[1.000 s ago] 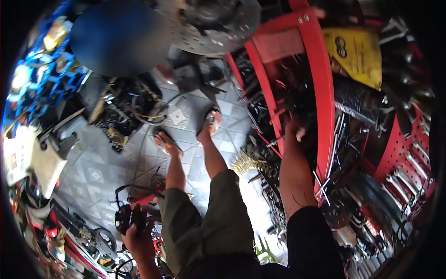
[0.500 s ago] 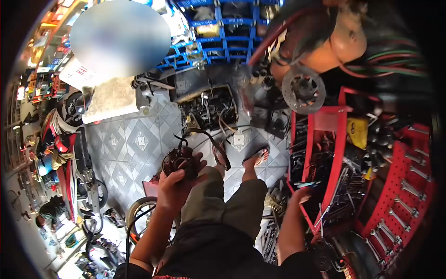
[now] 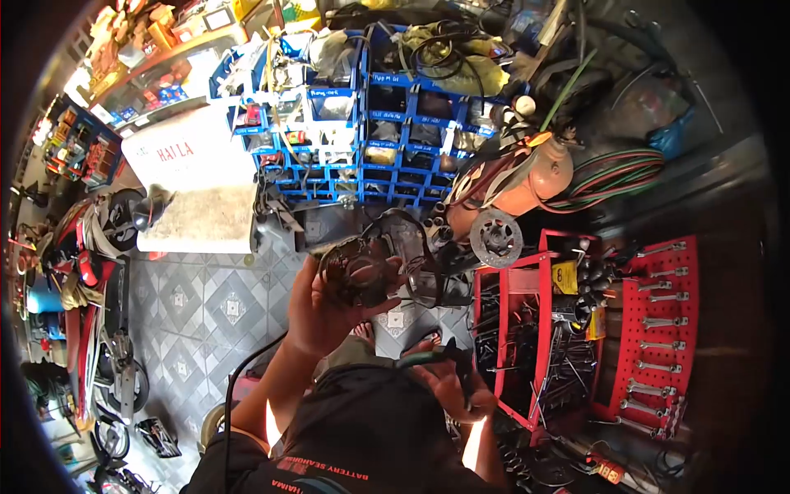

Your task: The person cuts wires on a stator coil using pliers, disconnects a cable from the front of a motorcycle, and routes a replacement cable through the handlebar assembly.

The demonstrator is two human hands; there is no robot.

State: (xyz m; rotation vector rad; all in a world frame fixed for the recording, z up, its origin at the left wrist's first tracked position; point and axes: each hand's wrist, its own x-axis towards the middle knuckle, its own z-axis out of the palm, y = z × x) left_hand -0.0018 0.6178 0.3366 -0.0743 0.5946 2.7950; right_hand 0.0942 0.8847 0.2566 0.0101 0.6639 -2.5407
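Note:
My left hand (image 3: 317, 309) grips a round, dark, greasy metal part (image 3: 362, 267), raised in front of my chest, with its fingers around the rim. A black cable (image 3: 424, 239) loops from this part and hangs on its right side. Lower and to the right, near my stomach, my right hand (image 3: 448, 387) is closed on a slim dark tool with a greenish end (image 3: 415, 359). The tool's exact kind cannot be made out. The two hands are apart, and the tool does not touch the round part.
On the right stand a red tool cart (image 3: 539, 329) and a red pegboard of wrenches (image 3: 658, 329). Behind are blue parts bins (image 3: 403, 123), an orange gas cylinder (image 3: 547, 173) and a perforated disc (image 3: 495, 237). A red motorcycle (image 3: 82, 272) stands left on the tiled floor (image 3: 206, 321).
My left hand has lifted the round part higher and closer. My right hand has come from beside the tool cart to my front, now holding the green-ended tool. The view has tilted up.

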